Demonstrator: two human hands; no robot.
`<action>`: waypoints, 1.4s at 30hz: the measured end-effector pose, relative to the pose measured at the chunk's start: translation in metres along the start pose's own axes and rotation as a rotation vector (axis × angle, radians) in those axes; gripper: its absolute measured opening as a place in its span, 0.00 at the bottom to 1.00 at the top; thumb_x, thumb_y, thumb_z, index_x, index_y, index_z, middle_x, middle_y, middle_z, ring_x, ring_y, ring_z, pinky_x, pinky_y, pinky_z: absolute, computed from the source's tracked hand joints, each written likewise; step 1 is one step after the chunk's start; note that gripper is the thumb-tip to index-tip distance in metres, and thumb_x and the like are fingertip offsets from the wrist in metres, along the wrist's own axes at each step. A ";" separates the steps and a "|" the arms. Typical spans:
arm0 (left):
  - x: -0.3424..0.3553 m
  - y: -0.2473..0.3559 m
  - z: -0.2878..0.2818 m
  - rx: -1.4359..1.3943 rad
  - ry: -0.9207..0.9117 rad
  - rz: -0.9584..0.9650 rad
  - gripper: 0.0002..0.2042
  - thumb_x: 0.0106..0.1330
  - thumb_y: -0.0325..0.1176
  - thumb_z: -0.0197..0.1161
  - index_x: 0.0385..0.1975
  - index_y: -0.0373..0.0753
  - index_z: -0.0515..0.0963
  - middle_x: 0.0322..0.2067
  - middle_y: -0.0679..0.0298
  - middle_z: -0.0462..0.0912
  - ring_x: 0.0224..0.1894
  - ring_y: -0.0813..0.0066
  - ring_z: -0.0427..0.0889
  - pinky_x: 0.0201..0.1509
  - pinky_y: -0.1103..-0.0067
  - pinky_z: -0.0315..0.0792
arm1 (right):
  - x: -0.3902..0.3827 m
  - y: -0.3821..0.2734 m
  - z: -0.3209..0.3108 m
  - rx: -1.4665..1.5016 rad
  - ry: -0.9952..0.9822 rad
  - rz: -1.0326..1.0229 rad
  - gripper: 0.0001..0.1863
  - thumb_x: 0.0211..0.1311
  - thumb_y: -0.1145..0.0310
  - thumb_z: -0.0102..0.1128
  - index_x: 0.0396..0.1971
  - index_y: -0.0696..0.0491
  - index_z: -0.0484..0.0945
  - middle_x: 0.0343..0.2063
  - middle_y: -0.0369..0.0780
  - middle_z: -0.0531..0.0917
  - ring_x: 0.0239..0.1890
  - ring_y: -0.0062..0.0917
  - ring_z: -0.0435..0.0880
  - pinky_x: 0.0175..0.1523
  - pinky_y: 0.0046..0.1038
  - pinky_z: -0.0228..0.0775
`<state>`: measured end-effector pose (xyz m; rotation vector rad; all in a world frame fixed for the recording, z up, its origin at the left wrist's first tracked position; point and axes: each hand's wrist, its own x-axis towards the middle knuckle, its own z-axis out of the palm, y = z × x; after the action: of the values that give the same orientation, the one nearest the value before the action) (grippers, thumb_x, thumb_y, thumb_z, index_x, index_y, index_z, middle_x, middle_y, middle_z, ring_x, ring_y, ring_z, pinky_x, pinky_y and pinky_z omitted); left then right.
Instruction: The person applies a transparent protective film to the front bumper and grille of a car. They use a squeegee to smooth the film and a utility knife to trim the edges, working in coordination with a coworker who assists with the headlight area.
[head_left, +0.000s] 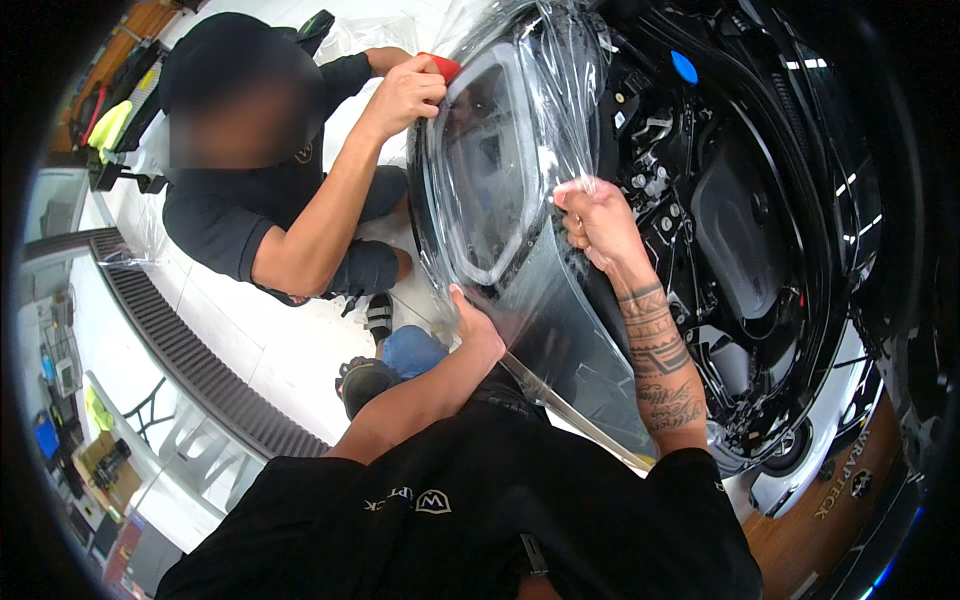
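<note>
Clear plastic film (565, 110) is spread over the front of a dark car, covering a rounded, pale-rimmed section (487, 160) of it. My right hand (600, 220) is closed in a fist on a gathered fold of the film, beside the open engine bay. At the near lower edge of the rimmed section, my left hand (480, 328) is at the film with its thumb pointing up; its fingers are mostly hidden, and the film appears gripped there. Across from me, a co-worker's hand (410, 97) presses a red squeegee (440, 67) to the film's far end.
The engine bay (665, 190) lies open at right, with a black cover (745, 240) and a blue oval tag (684, 67). A co-worker in black (230, 220) crouches at left. Behind them are a dark floor grating (190, 340), white floor and cluttered shelves (100, 465).
</note>
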<state>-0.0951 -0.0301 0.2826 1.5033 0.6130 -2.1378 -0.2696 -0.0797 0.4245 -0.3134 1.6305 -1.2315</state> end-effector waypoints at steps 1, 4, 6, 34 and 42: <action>0.000 0.000 0.001 0.012 0.017 0.011 0.47 0.61 0.69 0.48 0.65 0.30 0.54 0.61 0.47 0.64 0.59 0.48 0.72 0.58 0.53 0.70 | 0.002 0.002 -0.003 -0.049 0.029 -0.040 0.07 0.57 0.72 0.63 0.24 0.56 0.76 0.12 0.26 0.67 0.12 0.10 0.59 0.16 0.17 0.48; 0.000 -0.002 0.001 0.064 0.057 0.049 0.47 0.61 0.69 0.47 0.65 0.30 0.55 0.61 0.48 0.64 0.59 0.48 0.72 0.59 0.53 0.70 | 0.007 0.011 -0.002 -0.522 0.261 -0.376 0.10 0.56 0.70 0.66 0.19 0.55 0.75 0.12 0.27 0.69 0.12 0.12 0.61 0.18 0.20 0.51; 0.012 -0.002 -0.008 0.072 0.078 0.015 0.47 0.61 0.70 0.47 0.65 0.30 0.56 0.60 0.48 0.65 0.58 0.49 0.72 0.58 0.54 0.71 | 0.000 0.012 0.005 -0.695 0.426 -0.474 0.15 0.53 0.68 0.70 0.17 0.58 0.73 0.11 0.37 0.74 0.13 0.25 0.69 0.21 0.28 0.60; 0.007 -0.001 0.001 0.186 0.232 0.023 0.50 0.56 0.74 0.47 0.62 0.27 0.61 0.59 0.51 0.69 0.56 0.53 0.74 0.59 0.61 0.71 | 0.023 0.020 -0.018 -0.086 0.258 -0.264 0.43 0.41 0.68 0.78 0.57 0.64 0.64 0.47 0.45 0.78 0.47 0.28 0.79 0.56 0.26 0.68; 0.017 0.001 -0.001 0.291 0.421 0.037 0.53 0.54 0.76 0.46 0.56 0.21 0.67 0.53 0.49 0.74 0.51 0.55 0.78 0.56 0.66 0.74 | 0.030 0.031 -0.024 -0.130 0.295 -0.257 0.38 0.44 0.69 0.76 0.56 0.62 0.66 0.47 0.43 0.78 0.46 0.26 0.79 0.55 0.26 0.69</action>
<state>-0.0993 -0.0319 0.2667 2.1350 0.4136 -1.9549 -0.2916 -0.0736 0.3814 -0.4507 1.9759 -1.4183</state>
